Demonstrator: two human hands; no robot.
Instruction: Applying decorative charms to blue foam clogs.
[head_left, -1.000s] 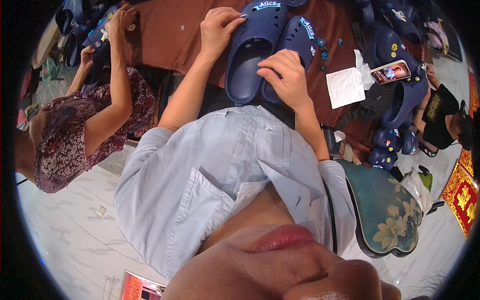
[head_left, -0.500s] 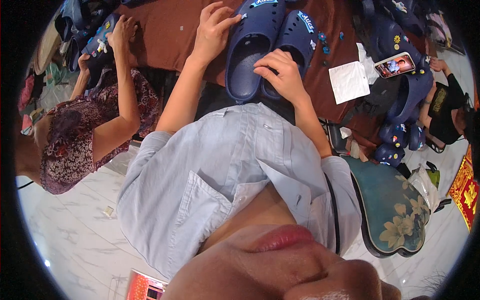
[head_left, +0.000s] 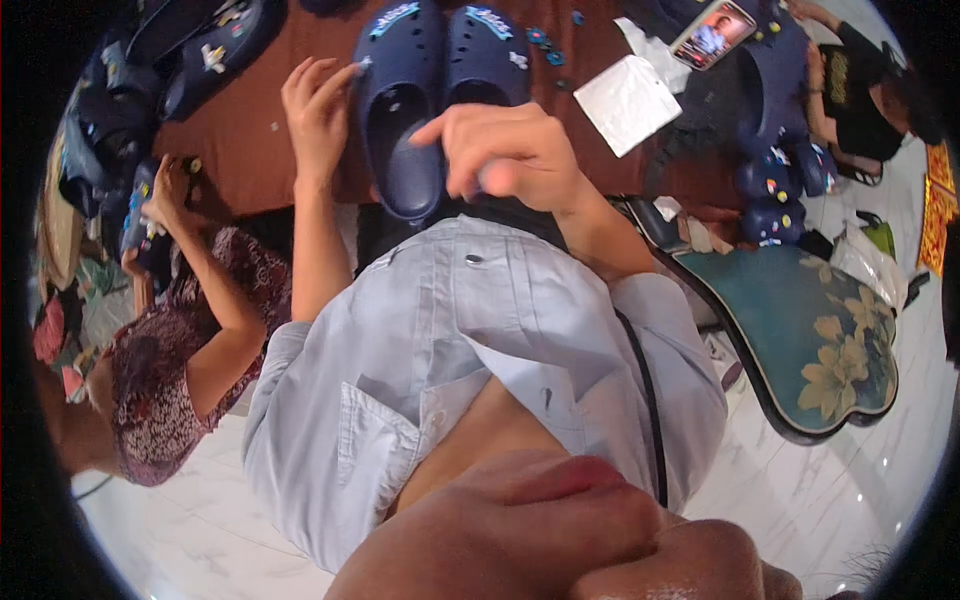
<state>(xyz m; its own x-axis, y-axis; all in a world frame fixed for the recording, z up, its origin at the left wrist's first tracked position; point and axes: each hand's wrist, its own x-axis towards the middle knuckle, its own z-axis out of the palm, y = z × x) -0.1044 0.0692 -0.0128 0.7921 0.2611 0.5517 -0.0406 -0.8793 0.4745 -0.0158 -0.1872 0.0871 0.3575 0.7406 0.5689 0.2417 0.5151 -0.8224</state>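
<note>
Two navy clogs stand side by side with their toes away from me, the left clog (head_left: pixel 400 150) and the right clog (head_left: pixel 487 50). Each carries a light-blue lettered charm across its toe. My left hand (head_left: pixel 318 115) is at the outer side of the left clog, its fingertips closed on a small pale shoe charm (head_left: pixel 363 63); the thumb is partly hidden. Over the heel of the right clog hovers my right hand (head_left: pixel 515 155), empty, its index finger stretched toward the left clog and its other fingers loosely curled. It covers much of that right clog.
Small blue flower charms (head_left: pixel 545 45) lie on the brown cloth (head_left: pixel 240 150). Further right are white paper (head_left: pixel 627 105), a phone (head_left: pixel 713 35) and decorated clogs (head_left: pixel 775 190). A co-worker (head_left: pixel 180 370) at left handles a charmed clog; another person (head_left: pixel 860 100) is at far right. A teal floral seat (head_left: pixel 820 340) stands nearby.
My right hand has lifted from the clogs and come nearer the camera. My left hand stays at the left clog's side charm. The view has shifted, so the clogs appear further left.
</note>
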